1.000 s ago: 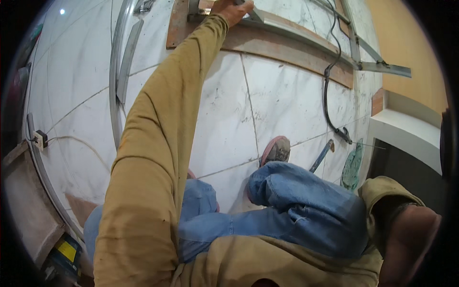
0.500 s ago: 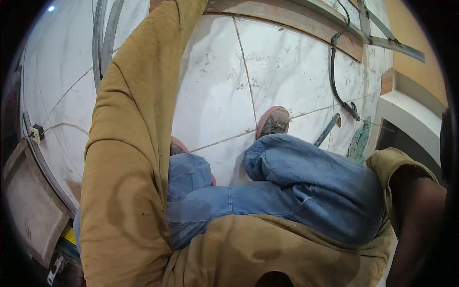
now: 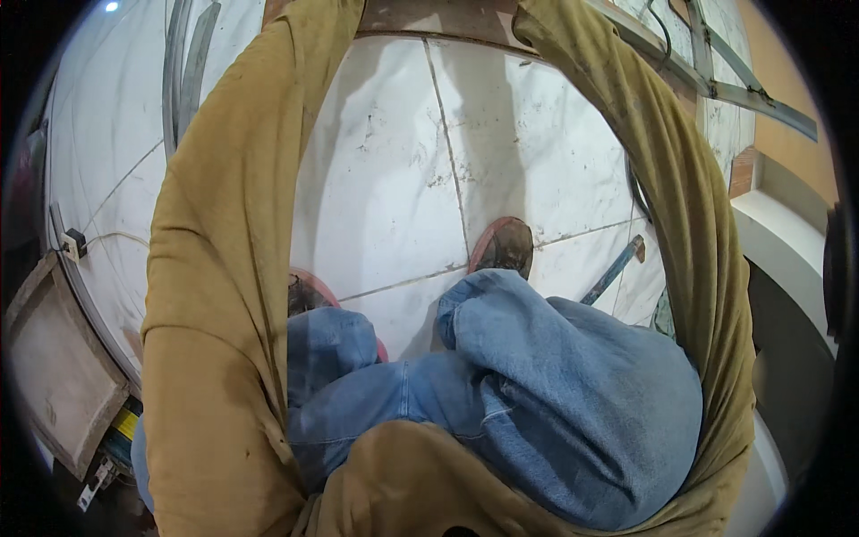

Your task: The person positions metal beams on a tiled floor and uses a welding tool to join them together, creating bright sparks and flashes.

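Note:
Neither of my hands shows, as both arms reach out past the top edge. My left arm, in a tan sleeve [image 3: 219, 224], runs up the left side. On the right, my other tan sleeve [image 3: 684, 188] curves up and inward. A brown board [image 3: 429, 18] lies across the top between the two sleeve ends. Beside the right sleeve is a grey metal frame [image 3: 761, 103]. What my hands hold or touch is hidden.
My blue jeans [image 3: 573, 394] and a shoe [image 3: 506, 246] rest over white tiles [image 3: 385, 170]. A blue-handled tool [image 3: 610, 273], perhaps a hammer, lies near my right knee. Metal bars [image 3: 190, 72] stand at the upper left, an extension socket [image 3: 73, 243] below. A black cable [image 3: 637, 192] is mostly covered.
My right arm has swung from the lower right up to the top edge, now covering much of the black cable. The left arm still reaches upward. The view has shifted slightly.

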A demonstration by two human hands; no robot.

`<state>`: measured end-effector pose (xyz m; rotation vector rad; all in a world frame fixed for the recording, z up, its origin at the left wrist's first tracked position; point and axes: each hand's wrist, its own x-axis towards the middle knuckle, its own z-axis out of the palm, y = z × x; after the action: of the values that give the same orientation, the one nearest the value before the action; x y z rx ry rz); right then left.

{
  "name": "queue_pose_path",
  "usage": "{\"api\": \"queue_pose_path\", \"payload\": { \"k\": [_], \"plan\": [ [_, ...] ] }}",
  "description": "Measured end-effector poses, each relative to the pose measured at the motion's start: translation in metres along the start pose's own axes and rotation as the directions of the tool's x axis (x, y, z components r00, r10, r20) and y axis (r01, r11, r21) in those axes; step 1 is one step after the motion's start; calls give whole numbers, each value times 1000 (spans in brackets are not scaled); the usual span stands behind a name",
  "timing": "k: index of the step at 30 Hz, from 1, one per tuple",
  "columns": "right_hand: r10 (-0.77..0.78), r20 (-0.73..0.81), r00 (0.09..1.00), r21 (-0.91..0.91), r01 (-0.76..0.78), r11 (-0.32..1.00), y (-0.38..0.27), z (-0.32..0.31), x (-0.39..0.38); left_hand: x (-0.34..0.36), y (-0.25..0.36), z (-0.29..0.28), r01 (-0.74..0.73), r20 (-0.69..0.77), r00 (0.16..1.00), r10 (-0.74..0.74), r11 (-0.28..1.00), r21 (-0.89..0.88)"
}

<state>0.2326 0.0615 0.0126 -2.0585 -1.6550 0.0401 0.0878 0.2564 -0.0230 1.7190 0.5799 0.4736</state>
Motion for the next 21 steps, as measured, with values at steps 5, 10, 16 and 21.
{"api": "queue_pose_path", "payload": {
  "k": [5,10,16,21],
  "plan": [
    [-49,53,997,-215,60,975,18,-8,-18,-32,49,9,-47,-79,995,62,983,175],
    [178,153,972,108,-195,975,20,-12,-8,-39,54,17,-118,-124,984,131,987,104],
    [324,275,905,390,-413,823,1,-15,-6,-48,65,4,-143,-82,985,152,983,111],
    [316,304,899,496,-433,753,14,-11,-5,-47,70,7,-131,-119,981,154,974,184]
  ]
}}
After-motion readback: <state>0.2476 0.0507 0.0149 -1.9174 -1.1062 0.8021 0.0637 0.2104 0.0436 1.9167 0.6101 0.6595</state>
